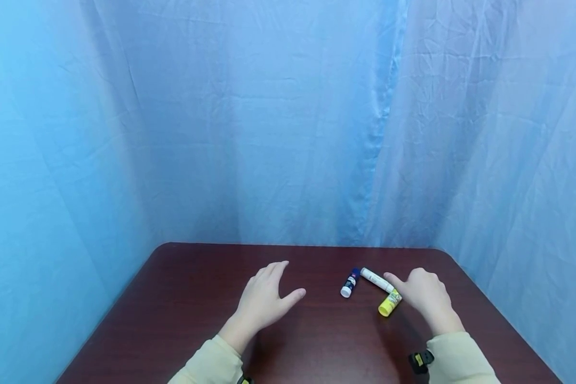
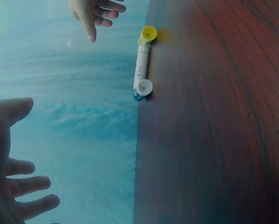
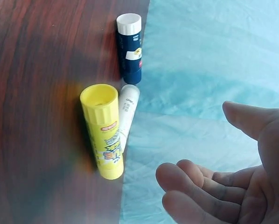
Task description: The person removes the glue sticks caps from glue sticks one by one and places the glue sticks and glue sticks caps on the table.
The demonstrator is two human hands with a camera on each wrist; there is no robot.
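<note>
Three glue sticks lie on the table right of its middle. The yellow glue stick (image 1: 390, 303) is nearest the person, one end close to the white glue stick (image 1: 376, 280). Farther left lies the dark blue glue stick (image 3: 129, 53) with a white end. My right hand (image 1: 424, 294) hovers beside the yellow and white sticks, thumb stretched toward them; its other fingers bend loosely around nothing in the right wrist view. To the left of all three, my left hand (image 1: 264, 301) hangs over the table, fingers extended and thumb spread wide, holding nothing.
The dark red-brown wooden table (image 1: 187, 298) has rounded far corners. Blue curtains (image 1: 288, 133) hang behind it and along both sides. Both forearms wear light sleeves, and a black strap (image 1: 420, 361) shows at the right wrist.
</note>
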